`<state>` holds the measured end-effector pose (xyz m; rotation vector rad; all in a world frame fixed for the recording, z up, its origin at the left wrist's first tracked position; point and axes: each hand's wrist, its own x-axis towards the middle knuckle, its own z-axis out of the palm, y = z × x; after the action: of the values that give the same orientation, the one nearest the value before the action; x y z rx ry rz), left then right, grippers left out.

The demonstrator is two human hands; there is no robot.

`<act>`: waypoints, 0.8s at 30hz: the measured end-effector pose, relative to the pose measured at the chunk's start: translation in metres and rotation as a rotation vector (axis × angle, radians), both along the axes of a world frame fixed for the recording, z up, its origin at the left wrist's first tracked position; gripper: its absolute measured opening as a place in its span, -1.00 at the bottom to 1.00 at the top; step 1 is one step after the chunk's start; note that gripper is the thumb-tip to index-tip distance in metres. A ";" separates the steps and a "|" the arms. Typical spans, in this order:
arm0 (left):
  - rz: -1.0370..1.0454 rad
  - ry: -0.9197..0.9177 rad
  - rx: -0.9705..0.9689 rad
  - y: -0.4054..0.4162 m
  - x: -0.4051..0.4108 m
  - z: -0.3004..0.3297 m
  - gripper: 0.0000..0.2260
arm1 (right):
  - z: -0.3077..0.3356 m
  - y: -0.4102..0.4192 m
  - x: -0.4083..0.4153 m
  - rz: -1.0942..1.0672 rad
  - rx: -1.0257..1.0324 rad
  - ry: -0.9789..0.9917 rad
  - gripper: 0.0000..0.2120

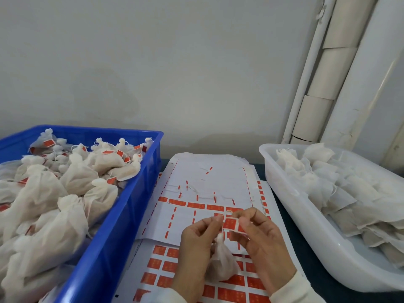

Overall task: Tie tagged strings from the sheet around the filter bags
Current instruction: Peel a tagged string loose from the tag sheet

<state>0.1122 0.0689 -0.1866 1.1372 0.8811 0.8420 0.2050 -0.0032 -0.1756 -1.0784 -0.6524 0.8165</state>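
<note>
My left hand (197, 234) and my right hand (256, 234) are raised together over the sheet (209, 178), and a filter bag (220, 262) hangs between my palms, its gathered neck just under my fingertips. My left thumb and forefinger pinch at the neck and the string; my right fingers pinch the red tag (231, 223) just above it. The bag looks light and soft, the mesh limp and likely easy to tear, so I judge the bunched neck the only firm place to hold. The string is too thin to see clearly. Tied bags fill the blue crate (122, 215) beyond my left hand; untied ones lie in the white tub (306, 217) beyond my right.
</note>
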 end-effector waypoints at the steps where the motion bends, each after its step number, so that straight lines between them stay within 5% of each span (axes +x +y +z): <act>1: -0.006 -0.013 0.011 -0.001 0.000 0.001 -0.87 | -0.001 0.001 -0.002 -0.010 -0.025 -0.016 -0.86; 8: -0.091 -0.086 0.021 -0.002 0.000 -0.002 -0.93 | -0.003 0.003 -0.007 -0.051 -0.029 0.194 -0.83; 24: -0.104 -0.124 0.017 -0.004 0.002 -0.005 -0.89 | -0.008 0.008 -0.012 -0.195 -0.044 0.177 -0.82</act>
<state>0.1146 0.0644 -0.1920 1.1231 0.7081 0.8265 0.1928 0.0044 -0.1832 -1.0772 -0.3760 0.7497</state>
